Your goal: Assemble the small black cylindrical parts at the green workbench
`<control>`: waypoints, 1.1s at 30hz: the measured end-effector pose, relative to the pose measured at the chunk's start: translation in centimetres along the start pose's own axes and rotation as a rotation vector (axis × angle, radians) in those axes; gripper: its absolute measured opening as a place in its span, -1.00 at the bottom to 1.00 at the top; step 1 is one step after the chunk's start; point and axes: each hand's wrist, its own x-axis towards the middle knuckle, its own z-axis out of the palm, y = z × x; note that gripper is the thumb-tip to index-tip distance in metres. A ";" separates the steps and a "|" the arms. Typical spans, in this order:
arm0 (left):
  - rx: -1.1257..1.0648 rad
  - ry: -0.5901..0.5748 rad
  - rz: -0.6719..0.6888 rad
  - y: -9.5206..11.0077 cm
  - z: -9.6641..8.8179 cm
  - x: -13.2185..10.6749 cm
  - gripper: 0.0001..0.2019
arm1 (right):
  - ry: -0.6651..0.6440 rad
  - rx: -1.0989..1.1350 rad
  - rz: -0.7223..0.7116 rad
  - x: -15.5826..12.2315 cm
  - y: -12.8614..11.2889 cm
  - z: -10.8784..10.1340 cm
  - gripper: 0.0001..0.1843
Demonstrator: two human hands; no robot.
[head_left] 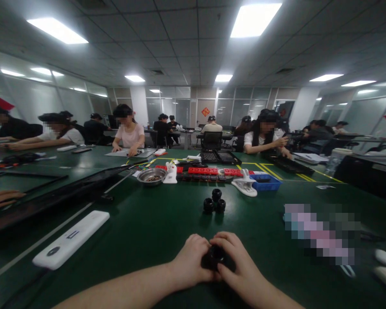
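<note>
At the near middle of the green table [167,210], my left hand [190,259] and my right hand [236,259] come together around a black round plastic fitting [216,253] with a hole in its top. The right fingers and thumb curl over its far and near sides. On the other side, the left fingers press against it, partly hidden behind the piece. Just beyond my hands stand three similar black round fittings [216,201], grouped close together.
A white power strip [72,240] lies to the left. Farther back are a metal bowl [152,177] of small parts, a white clamp [245,184], a blue tray [266,182] and red blocks [202,171]. Another person's hand [3,199] rests at far left. Several people sit around.
</note>
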 end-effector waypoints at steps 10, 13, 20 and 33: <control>0.017 -0.001 0.006 -0.3 0.3 0.1 -0.62 | 0.064 -0.108 0.162 0.1 0.1 0.3 -0.71; 0.014 -0.003 0.013 -0.2 0.2 0.1 -0.62 | -0.008 -0.031 0.109 0.2 0.1 0.3 -0.74; 0.037 -0.006 0.003 -0.2 0.1 0.1 -0.59 | 0.100 -0.004 0.123 0.0 1.4 0.6 -0.47; 0.032 -0.006 0.009 -0.3 0.2 0.1 -0.57 | 0.125 -0.023 0.096 0.0 1.2 0.5 -0.61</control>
